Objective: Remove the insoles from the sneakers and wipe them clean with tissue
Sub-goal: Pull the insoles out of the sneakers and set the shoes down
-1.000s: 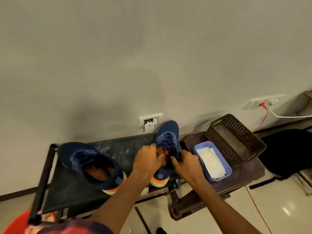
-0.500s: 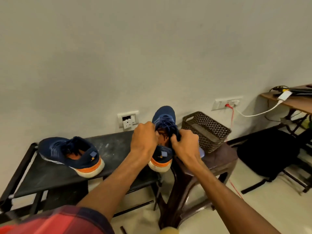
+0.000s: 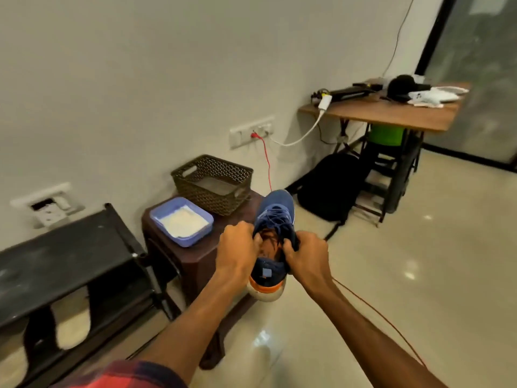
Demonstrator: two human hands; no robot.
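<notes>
Head view: sneaker (image 3: 275,219) is held in mid-air at centre frame, toe at 12 o'clock, heel toward the person, just off the stool's (image 3: 201,259) 3 o'clock edge. Left hand (image 3: 239,247) is curled round the collar's 9 o'clock side. Right hand (image 3: 305,256) pinches the 3 o'clock side along with the laces. Looks like they're spreading the opening; insole isn't out yet. Tissue (image 3: 183,219) sits in a blue tray (image 3: 188,241) at the shoe's 10 o'clock, basket (image 3: 207,193) behind it. Risks, my read: laces look tight, so the insole may buckle or tear if glued. Grip is on the soft collar only, so the shoe could slip to the floor. Other sneaker not in view.
</notes>
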